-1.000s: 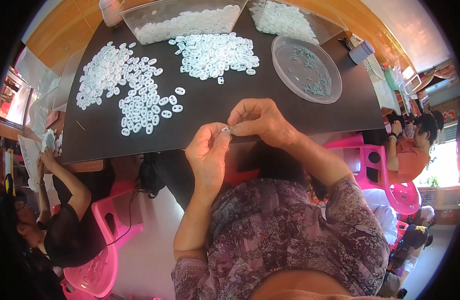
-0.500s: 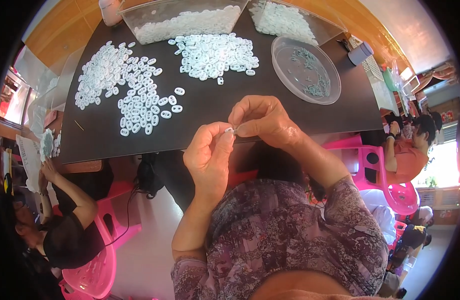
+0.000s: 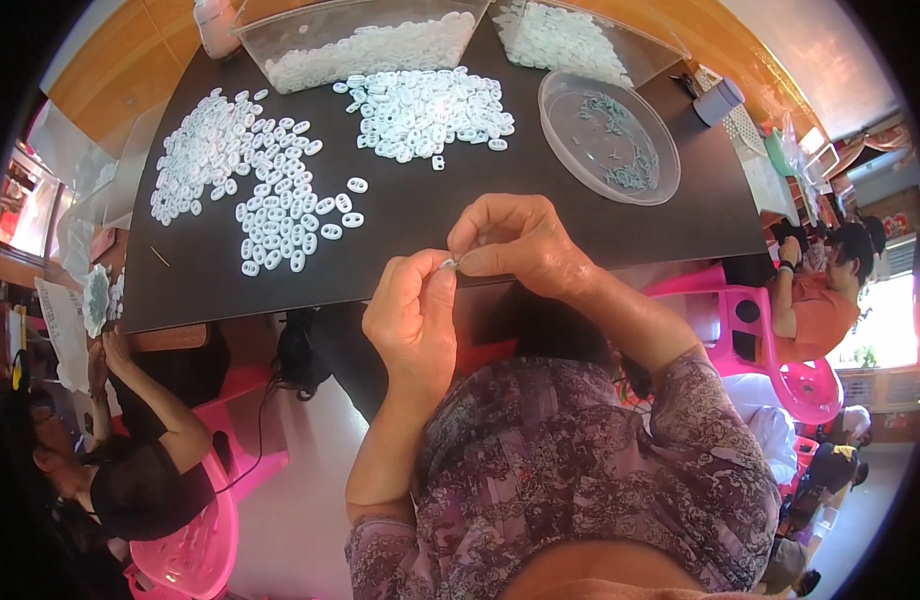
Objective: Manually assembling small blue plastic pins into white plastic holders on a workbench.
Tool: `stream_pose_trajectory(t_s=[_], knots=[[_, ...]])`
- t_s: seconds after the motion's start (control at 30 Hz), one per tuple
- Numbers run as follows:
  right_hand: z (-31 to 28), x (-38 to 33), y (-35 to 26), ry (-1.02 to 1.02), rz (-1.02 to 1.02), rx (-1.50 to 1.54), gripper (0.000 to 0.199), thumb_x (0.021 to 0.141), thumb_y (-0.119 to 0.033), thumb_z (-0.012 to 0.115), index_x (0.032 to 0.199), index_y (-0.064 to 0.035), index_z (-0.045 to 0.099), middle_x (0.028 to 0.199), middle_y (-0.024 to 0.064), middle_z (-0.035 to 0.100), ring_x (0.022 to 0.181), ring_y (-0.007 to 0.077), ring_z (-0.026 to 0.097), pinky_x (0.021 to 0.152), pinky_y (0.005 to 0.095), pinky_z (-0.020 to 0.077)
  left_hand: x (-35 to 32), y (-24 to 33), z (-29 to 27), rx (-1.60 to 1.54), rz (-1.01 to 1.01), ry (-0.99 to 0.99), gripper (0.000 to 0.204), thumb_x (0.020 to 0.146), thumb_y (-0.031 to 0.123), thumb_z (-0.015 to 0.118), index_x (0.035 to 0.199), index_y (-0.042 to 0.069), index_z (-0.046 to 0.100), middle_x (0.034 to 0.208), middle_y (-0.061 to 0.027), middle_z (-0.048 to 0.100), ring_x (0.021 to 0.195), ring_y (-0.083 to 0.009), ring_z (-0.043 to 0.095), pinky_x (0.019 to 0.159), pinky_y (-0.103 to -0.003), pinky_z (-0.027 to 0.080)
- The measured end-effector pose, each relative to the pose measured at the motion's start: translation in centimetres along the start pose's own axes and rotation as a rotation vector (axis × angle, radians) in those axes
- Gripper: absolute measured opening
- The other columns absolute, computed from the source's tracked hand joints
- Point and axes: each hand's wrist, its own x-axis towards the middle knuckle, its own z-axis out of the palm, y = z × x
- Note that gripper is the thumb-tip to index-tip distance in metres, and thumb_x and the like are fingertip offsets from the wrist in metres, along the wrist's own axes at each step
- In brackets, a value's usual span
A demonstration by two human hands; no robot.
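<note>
Just off the table's front edge, my two hands meet at the fingertips. My left hand [image 3: 415,315] pinches a small white plastic piece [image 3: 447,264] between thumb and forefinger. Against its right side, my right hand [image 3: 515,243] is closed in a pinch too; what its fingertips hold is too small and covered to make out. Loose white oval pieces with two holes lie beyond my hands, in a left heap [image 3: 202,150], a nearer cluster [image 3: 280,225] and a middle heap [image 3: 420,110]. To the right, a round clear tray [image 3: 565,150] holds tiny grey-green parts [image 3: 630,160].
Two clear bins [image 3: 370,75] [image 3: 635,70] of white pieces stand at the table's far side. A grey-lidded cylinder [image 3: 718,103] is at the right, a pinkish bottle [image 3: 217,27] at the far left. Other people sit on pink chairs at left [image 3: 195,540] and right [image 3: 805,390].
Both hands have shifted slightly left, fingertips still together around the small piece. The person at the left has moved their hands a little toward the table.
</note>
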Motion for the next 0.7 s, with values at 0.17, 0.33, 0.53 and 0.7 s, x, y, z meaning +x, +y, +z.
stream_pose_trajectory(t_s=[0.17, 0.33, 0.53, 0.7], knots=[[0.6, -0.2, -0.2, 0.038, -0.028, -0.082, 0.015, 0.074, 0.005, 0.065, 0.088, 0.0014, 0.060, 0.084, 0.0050, 0.062, 0.077, 0.0096, 0.058, 0.068, 0.0221, 0.0460, 0.1, -0.2, 0.1, 0.083, 0.042, 0.012, 0.005, 0.080, -0.004, 0.059, 0.085, -0.002, 0.060, 0.072, -0.0066, 0.056, 0.062, -0.0126, 0.052, 0.056, -0.024, 0.041], [1.2, -0.1, 0.2, 0.069, -0.095, -0.266, 0.009, 0.080, 0.003, 0.063, 0.088, 0.0014, 0.060, 0.082, 0.0031, 0.061, 0.077, 0.0060, 0.056, 0.065, 0.0200, 0.0447, 0.2, -1.2, 0.2, 0.105, 0.030, 0.049, 0.003, 0.081, -0.004, 0.060, 0.083, -0.001, 0.060, 0.072, -0.0071, 0.057, 0.062, -0.0132, 0.053, 0.056, -0.024, 0.042], [1.3, 0.1, 0.9, 0.083, -0.129, -0.328, 0.009, 0.081, 0.000, 0.062, 0.090, 0.0010, 0.059, 0.082, 0.0019, 0.060, 0.076, 0.0054, 0.055, 0.065, 0.0207, 0.0449, 0.0, -1.4, 0.3, 0.141, 0.037, 0.063, 0.004, 0.081, -0.003, 0.060, 0.084, -0.002, 0.060, 0.072, -0.0057, 0.056, 0.063, -0.0103, 0.052, 0.057, -0.024, 0.043], [2.0, 0.5, 0.3, 0.114, -0.172, -0.465, 0.010, 0.082, -0.002, 0.061, 0.090, 0.0008, 0.059, 0.081, 0.0014, 0.059, 0.076, 0.0048, 0.054, 0.067, 0.0213, 0.0456, 0.4, -1.2, 0.2, -0.026, -0.116, 0.093, 0.005, 0.084, 0.000, 0.060, 0.088, -0.003, 0.062, 0.074, -0.0030, 0.059, 0.063, -0.0073, 0.051, 0.056, -0.020, 0.041]])
